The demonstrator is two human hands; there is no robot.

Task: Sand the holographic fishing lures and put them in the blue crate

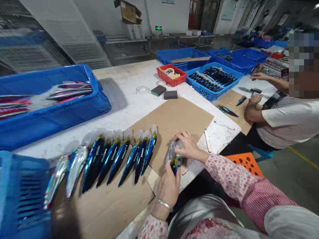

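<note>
My left hand (168,186), a bracelet at its wrist, is closed around a fishing lure (173,163) with a yellow and dark end. Just beyond it my right hand (186,146) has its fingers curled onto a grey, crumpled-looking item (177,144), perhaps a cloth, touching or close to the lure's tip. Both hands are over the near edge of a cardboard sheet (184,114). To their left, a row of shiny blue lures (129,161) with clear lips lies on more cardboard. Two silvery lures (76,169) end that row.
Blue bins (99,99) stand at the left, one holding pink and silver lures. Dark sanding blocks (170,95), a tape roll (142,89), a red tray (178,79) and a white-handled tool (207,140) lie around. A co-worker (286,116) sits right, near a blue crate (211,94) of lures.
</note>
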